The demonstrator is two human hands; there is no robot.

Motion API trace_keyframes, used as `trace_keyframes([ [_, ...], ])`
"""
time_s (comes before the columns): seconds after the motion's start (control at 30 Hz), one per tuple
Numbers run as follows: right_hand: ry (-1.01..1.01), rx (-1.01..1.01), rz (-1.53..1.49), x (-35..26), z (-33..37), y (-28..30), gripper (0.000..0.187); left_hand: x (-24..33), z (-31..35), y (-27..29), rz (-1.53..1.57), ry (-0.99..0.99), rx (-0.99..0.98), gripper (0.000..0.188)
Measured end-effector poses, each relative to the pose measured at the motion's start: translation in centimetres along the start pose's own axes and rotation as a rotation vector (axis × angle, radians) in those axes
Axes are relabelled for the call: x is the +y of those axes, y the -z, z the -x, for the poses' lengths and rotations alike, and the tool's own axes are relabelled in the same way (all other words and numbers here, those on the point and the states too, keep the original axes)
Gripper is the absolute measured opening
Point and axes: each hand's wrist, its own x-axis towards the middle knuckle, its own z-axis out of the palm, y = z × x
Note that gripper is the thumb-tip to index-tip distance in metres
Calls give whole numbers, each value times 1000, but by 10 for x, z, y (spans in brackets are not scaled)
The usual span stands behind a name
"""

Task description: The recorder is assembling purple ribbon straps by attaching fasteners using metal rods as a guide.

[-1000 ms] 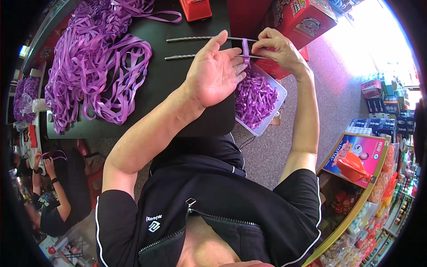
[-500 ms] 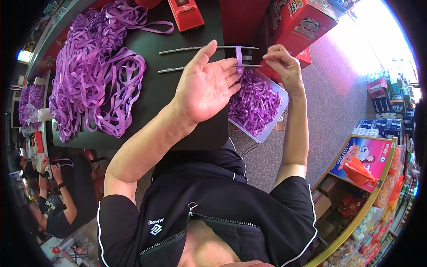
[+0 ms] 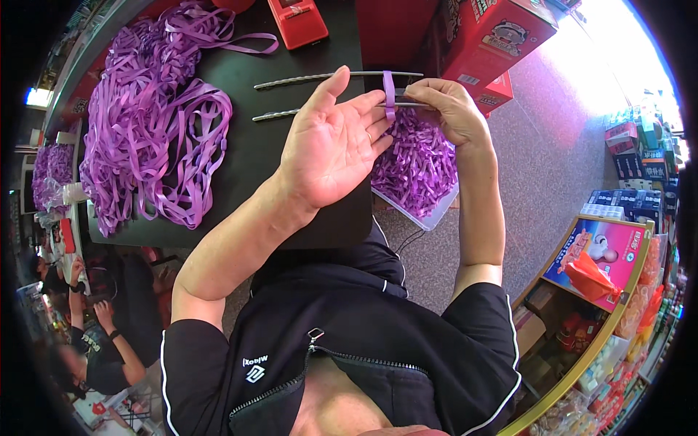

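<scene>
Two twisted metal rods (image 3: 320, 78) stick out side by side over the edge of a dark table (image 3: 305, 218). Around both of them wraps a purple ribbon loop (image 3: 389, 94) near their tips. My left hand (image 3: 327, 149) is palm up with fingers stretched, its fingertips beside the loop and the lower rod. At the rod tips, just right of the loop, my right hand (image 3: 454, 116) pinches; whatever is between its fingertips is too small to make out. Below the rods, a clear plastic bin (image 3: 430, 216) holds many short purple ribbon pieces (image 3: 414, 171).
A big heap of purple ribbon (image 3: 145, 123) covers the table's left side. Behind it sits a red device (image 3: 299, 25). Red cartons (image 3: 494, 43) stand at the back right. A shelf with a bright panel (image 3: 600, 261) is on the right. Another person (image 3: 109, 341) works at far left.
My right hand has moved left, from beyond the rod tips to a pinch close to the loop. My left hand stays almost where it was.
</scene>
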Motion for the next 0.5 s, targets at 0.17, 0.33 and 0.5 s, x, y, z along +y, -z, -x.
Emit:
trace_keyframes([
  [0.17, -196, -149, -320, 29, -16, 6, 18, -1, 1, 5, -28, -34, 7, 85],
  [0.33, -186, -307, -537, 53, -26, -12, 21, -1, 0, 7, -18, -51, -70, 84],
  [0.5, -140, -394, -745, 68, -30, -24, 23, -1, 0, 7, -2, -60, -77, 85],
])
